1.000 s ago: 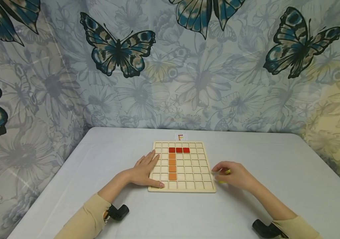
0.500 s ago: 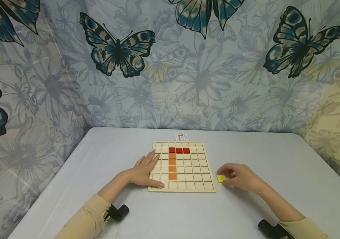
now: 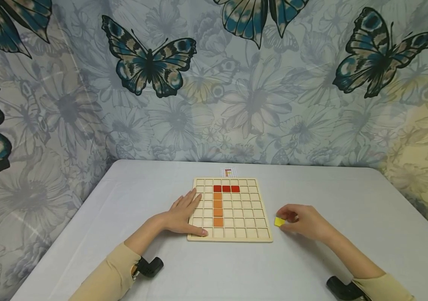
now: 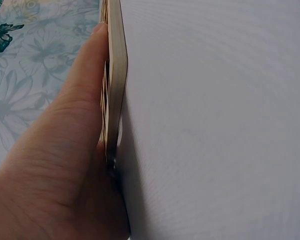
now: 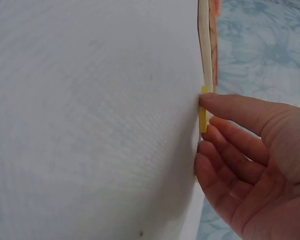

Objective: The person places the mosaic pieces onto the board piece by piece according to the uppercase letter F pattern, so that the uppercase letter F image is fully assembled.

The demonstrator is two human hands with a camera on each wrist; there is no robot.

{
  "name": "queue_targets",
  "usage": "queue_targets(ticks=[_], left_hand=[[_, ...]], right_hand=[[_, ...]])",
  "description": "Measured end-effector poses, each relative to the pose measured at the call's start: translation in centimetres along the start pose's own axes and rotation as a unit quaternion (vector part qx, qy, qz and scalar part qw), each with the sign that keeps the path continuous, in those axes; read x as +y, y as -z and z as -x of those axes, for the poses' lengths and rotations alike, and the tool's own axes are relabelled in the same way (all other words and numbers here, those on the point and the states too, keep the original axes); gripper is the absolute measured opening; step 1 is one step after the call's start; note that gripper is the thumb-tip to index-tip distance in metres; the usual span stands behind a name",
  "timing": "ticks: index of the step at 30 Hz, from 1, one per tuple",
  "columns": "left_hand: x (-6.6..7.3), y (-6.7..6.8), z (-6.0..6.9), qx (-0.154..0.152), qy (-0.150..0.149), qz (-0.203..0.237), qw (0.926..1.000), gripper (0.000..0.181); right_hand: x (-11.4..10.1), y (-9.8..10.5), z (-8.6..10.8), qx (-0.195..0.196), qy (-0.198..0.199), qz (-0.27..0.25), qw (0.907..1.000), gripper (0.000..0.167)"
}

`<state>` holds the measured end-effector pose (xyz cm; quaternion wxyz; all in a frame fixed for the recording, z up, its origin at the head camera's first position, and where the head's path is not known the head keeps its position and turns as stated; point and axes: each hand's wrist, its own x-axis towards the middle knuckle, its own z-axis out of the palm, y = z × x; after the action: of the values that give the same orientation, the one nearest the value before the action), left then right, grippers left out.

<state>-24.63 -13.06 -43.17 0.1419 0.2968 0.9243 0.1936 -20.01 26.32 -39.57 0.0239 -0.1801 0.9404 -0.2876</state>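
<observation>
In the head view a wooden grid board (image 3: 242, 234) lies flat on the table. Three red square tiles (image 3: 226, 189) form a row near its far side, and a column of several orange tiles (image 3: 218, 212) runs down from the row's left end. My left hand (image 3: 180, 215) rests spread over the board's left edge, thumb at the near corner; the left wrist view shows this thumb (image 4: 82, 75) against the rim. Just right of the board, my right hand (image 3: 304, 221) pinches a yellow square tile (image 3: 279, 221). In the right wrist view the thumb presses the yellow tile (image 5: 203, 117) edge-on.
A small printed card (image 3: 228, 172) with a coloured grid pattern lies behind the board. White cloth covers the table (image 3: 153, 179). Behind it hangs a butterfly-patterned backdrop (image 3: 236, 104). A black wrist camera (image 3: 149, 267) sits on the left forearm, another on the right.
My right hand has shifted a little right, away from the board's edge, and the yellow tile has turned so its face shows. The left hand stays in place.
</observation>
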Motion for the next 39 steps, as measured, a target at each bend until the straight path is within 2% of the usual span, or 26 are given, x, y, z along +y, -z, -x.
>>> queue_targets(ticks=[11,23,39], left_hand=[[-0.3,-0.2,-0.1,0.001,0.004,-0.005,1.0,0.123],[-0.3,-0.3,-0.2,0.004,0.0,-0.005,1.0,0.123],[-0.2,-0.1,-0.1,0.002,-0.002,-0.003,1.0,0.124]], right_hand=[[0.1,-0.3,-0.4,0.012,-0.003,0.004,0.9999,0.024],[-1.2,-0.7,-1.8,0.019,-0.017,-0.038,0.9989,0.027],[-3.0,-2.5,-4.4,0.018,0.013,-0.081,0.9965,0.027]])
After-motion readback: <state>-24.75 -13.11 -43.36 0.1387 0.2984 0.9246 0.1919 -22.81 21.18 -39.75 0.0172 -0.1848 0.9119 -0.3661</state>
